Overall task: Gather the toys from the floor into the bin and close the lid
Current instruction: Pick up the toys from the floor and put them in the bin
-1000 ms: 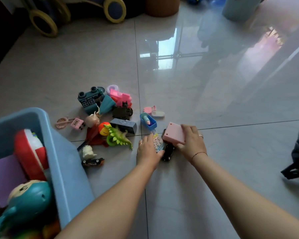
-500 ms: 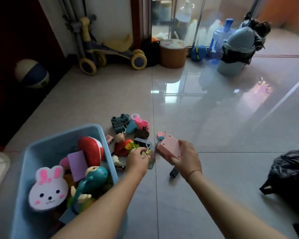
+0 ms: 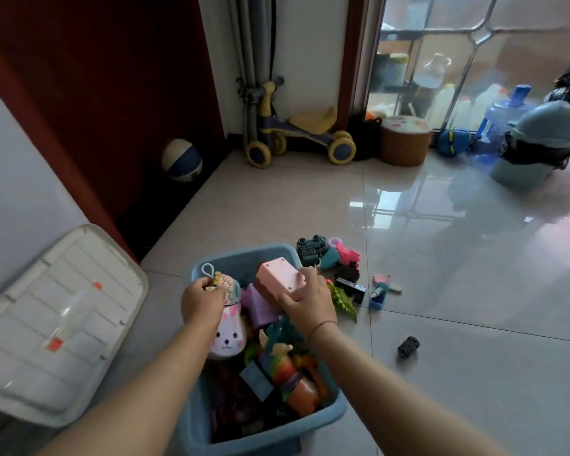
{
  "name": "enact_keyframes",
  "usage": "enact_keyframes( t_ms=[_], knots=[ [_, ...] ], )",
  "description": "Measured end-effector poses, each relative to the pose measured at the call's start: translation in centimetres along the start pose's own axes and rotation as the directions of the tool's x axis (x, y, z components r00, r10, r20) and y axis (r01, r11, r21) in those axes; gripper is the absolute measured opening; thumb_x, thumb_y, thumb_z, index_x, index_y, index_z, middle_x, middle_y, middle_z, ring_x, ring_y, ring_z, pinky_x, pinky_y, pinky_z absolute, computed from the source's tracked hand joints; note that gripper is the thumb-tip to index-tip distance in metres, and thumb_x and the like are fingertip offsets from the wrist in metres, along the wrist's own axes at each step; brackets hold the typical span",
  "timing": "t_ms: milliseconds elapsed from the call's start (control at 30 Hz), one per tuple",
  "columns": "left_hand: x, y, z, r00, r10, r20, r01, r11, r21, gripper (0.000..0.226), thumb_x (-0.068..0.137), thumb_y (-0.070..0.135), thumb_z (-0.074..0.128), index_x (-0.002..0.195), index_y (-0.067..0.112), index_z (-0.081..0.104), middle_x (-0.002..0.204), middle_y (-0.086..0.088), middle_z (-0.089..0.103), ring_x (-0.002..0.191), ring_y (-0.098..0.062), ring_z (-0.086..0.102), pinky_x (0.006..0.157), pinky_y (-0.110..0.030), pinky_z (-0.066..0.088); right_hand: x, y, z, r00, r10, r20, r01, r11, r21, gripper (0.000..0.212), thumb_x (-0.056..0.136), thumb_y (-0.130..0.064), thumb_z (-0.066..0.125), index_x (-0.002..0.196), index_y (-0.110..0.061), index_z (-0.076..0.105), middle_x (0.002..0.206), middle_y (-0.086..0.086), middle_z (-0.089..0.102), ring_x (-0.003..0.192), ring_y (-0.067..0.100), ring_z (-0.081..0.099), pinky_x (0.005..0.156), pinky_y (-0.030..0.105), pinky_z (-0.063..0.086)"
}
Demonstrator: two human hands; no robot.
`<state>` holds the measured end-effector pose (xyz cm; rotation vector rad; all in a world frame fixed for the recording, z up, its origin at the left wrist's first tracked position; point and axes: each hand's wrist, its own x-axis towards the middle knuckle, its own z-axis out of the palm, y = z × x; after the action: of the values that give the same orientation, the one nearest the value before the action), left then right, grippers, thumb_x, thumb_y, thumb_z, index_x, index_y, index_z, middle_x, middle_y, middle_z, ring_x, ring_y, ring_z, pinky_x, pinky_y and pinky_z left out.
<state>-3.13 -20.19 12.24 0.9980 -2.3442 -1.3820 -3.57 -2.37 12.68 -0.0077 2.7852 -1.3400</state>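
A blue bin full of toys stands on the floor in front of me. Over its far end my right hand grips a pink box toy. My left hand holds a pastel bubble toy with a blue loop above the bin's left side. A white rabbit toy lies in the bin under that hand. Several toys remain in a heap on the floor just right of the bin, with a green dinosaur nearest. A small black toy car lies alone further right.
The white bin lid leans at the left by the wall. A ride-on toy, a ball, a brown stool, a water jug and a grey trash can line the far wall.
Both hands lifted from the floor pile and moved left over the bin, the right carrying the pink box, the left carrying the bubble toy. The black car stayed on the floor.
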Motion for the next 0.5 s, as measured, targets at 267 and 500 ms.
enact_keyframes(
  t_ms=[267, 500],
  knots=[
    [4.9, -1.2, 0.6, 0.998, -0.018, -0.053, 0.020, 0.999, 0.034, 0.027, 0.083, 0.015, 0.066, 0.108, 0.006, 0.063, 0.108, -0.014, 0.067, 0.097, -0.032, 0.063, 0.081, -0.036, 0.049, 3.5, -2.9, 4.8, 0.998, -0.041, 0.043, 0.043, 0.998, -0.039, 0.051, 0.081, -0.034, 0.062, 0.127, -0.020, 0.046, 0.126, 0.003, 0.048, 0.118, 0.023, 0.047, 0.100, 0.037, 0.040],
    [8.0, -2.1, 2.1, 0.995, 0.094, 0.020, -0.096, 0.989, 0.109, 0.032, 0.085, 0.021, 0.065, 0.115, 0.011, 0.059, 0.115, -0.009, 0.062, 0.105, -0.028, 0.060, 0.086, -0.037, 0.048, 7.6, -2.7, 7.4, 0.980, -0.158, 0.117, 0.162, 0.986, -0.026, 0.058, 0.081, -0.006, 0.060, 0.135, -0.017, 0.042, 0.147, 0.001, 0.031, 0.133, 0.025, 0.034, 0.111, 0.039, 0.035]
  ],
)
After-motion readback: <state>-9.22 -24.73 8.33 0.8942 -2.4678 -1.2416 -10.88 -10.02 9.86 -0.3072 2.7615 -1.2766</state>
